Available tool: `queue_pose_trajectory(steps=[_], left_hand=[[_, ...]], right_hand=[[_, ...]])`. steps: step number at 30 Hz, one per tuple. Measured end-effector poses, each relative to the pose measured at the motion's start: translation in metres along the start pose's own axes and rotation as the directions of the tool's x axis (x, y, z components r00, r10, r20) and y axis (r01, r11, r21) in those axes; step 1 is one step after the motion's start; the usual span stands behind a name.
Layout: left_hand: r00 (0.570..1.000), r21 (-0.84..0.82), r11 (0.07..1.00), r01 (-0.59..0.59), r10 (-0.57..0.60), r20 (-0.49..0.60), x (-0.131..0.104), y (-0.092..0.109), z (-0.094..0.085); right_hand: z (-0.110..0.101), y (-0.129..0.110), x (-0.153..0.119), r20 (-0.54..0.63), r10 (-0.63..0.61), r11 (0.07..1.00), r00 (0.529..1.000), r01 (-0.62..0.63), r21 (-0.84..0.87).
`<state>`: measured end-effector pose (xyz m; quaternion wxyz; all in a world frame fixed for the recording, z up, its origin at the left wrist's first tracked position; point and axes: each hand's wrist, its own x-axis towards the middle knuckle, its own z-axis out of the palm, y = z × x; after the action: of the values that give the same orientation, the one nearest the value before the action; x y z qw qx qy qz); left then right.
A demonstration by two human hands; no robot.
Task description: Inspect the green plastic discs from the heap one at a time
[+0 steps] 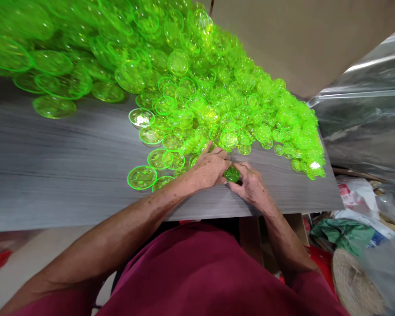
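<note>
A small green clear plastic disc (231,174), darker than the others, is held between my two hands close to the table's near edge. My right hand (251,183) curves round its right side, with thumb and forefinger on the rim. Against the left side rests my left hand (213,167), fingers bent, one finger pointing up toward the heap. The left fingertips at the disc are partly hidden. Just beyond the hands spreads a big heap of bright yellow-green clear plastic discs (197,103). Several loose ones, such as a round disc (142,177), lie flat left of my left wrist.
The grey wood-grain table (69,175) runs across the view. A brown panel (303,39) stands behind the heap. Clear plastic sheeting (365,101) hangs at the right. Below it are a green bag (344,235) and a round pale coil (357,281).
</note>
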<state>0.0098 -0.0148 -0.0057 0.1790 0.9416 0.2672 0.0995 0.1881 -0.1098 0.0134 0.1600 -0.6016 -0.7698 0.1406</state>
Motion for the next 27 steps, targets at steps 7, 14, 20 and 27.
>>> queue_pose_trajectory(steps=[7, 14, 20, 27], left_hand=[[1.000, -0.004, 1.000, -0.017, 0.017, 0.014, -0.001, 0.000, 0.000], [1.000, -0.016, 1.000, 0.005, -0.005, 0.018, -0.001, 0.002, 0.000], [1.000, -0.027, 1.000, -0.012, 0.012, 0.000, -0.003, 0.002, -0.002], [1.000, -0.016, 1.000, 0.001, -0.001, 0.024, -0.002, 0.002, -0.002]], right_hand=[[-0.001, 0.006, 0.004, -0.009, 0.015, 0.997, 1.000, -0.014, 0.080], [-0.002, 0.009, 0.005, 0.010, 0.002, 0.992, 1.000, -0.003, 0.125], [-0.005, 0.007, 0.005, 0.040, 0.002, 0.995, 0.999, -0.006, 0.101], [0.008, 0.010, 0.000, -0.060, 0.023, 0.997, 0.998, -0.018, 0.076]])
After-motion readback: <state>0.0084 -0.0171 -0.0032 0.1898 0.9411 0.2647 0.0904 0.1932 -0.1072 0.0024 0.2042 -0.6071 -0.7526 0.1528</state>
